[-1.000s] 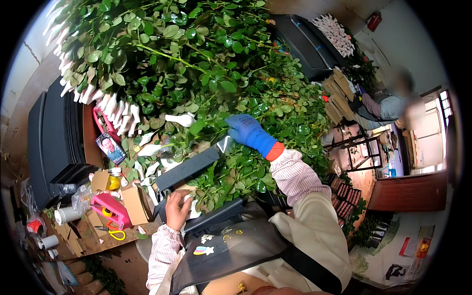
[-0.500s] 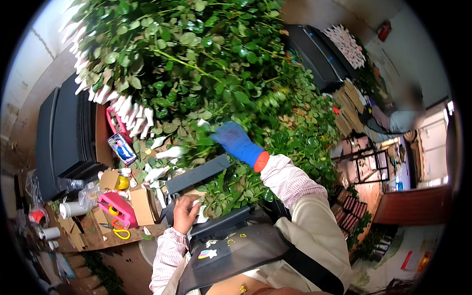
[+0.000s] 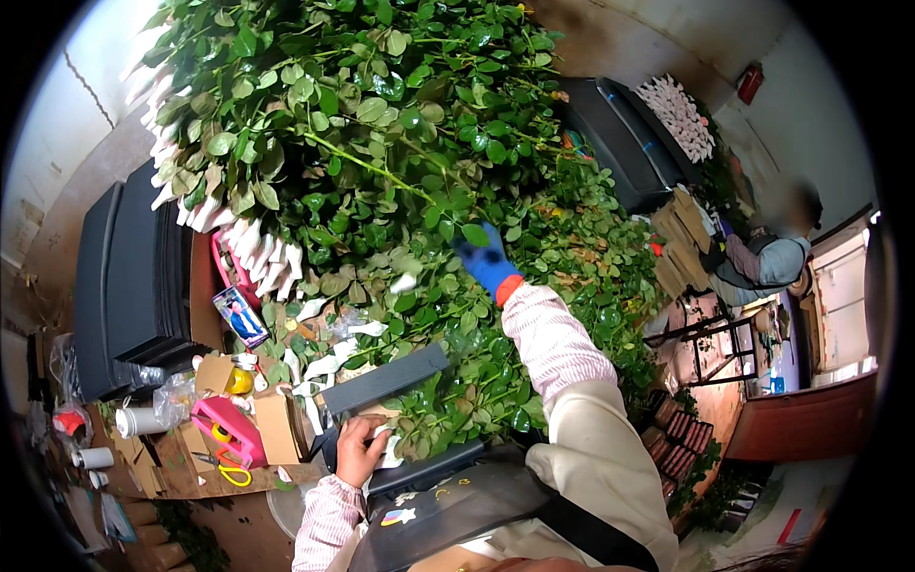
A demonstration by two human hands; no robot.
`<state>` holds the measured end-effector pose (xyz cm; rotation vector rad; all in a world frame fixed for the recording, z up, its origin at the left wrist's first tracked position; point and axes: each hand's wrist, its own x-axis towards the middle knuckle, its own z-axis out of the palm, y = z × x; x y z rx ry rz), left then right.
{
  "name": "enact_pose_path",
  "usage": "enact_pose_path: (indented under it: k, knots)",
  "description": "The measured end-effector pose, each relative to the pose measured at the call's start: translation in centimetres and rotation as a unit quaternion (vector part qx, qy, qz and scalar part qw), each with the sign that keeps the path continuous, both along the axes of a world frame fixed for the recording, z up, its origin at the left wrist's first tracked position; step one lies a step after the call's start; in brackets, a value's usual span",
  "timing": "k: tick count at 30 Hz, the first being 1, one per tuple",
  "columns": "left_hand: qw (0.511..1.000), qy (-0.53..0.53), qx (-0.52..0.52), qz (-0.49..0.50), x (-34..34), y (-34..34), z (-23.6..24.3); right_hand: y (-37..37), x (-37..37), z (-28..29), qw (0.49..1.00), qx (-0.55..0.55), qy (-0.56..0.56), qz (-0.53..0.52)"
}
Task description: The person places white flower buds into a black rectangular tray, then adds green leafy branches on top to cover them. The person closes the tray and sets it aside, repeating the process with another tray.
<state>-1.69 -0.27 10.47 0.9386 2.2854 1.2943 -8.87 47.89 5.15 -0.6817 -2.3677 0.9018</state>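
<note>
Though cluttered, seemingly wooden table [image 3: 184, 483], stems [image 3: 370, 166], pale wall [image 3: 805, 124].

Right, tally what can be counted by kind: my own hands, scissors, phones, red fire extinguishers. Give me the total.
Gloved right hand: 1
Bare left hand: 1
Scissors: 1 pair
Phone: 1
Red fire extinguisher: 1
Total: 5, leaving out the leafy stems, too tangled to count.
</note>
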Motion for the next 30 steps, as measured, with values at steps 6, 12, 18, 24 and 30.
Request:
enact_pose_path:
  k: [6, 12, 18, 24, 30]
  knots:
    - [1.000, 0.014, 0.012, 0.013, 0.5, -0.3, 0.0, -6.5, 5.6, 8.8, 0.886, 0.329, -0.278, 0.170]
    - [1.000, -0.001, -0.003, 0.004, 0.3, -0.3, 0.2, -10.7, 6.6, 13.9, 0.825, 0.231, -0.445, 0.259]
    - [1.000, -0.005, 0.010, 0.022, 0.6, -0.4, -0.1, -9.4, -0.1, 8.8, 0.898, 0.193, -0.277, 0.283]
    - [1.000, 0.003, -0.009, 0.002, 0.1, -0.2, 0.5, -5.4, -5.5, -3.0, 0.852, 0.372, -0.321, 0.178]
    - [1.000, 0.006, 0.010, 0.002, 0.3, -0.9, -0.1, -9.2, 0.9, 11.5, 0.920, 0.269, -0.158, 0.236]
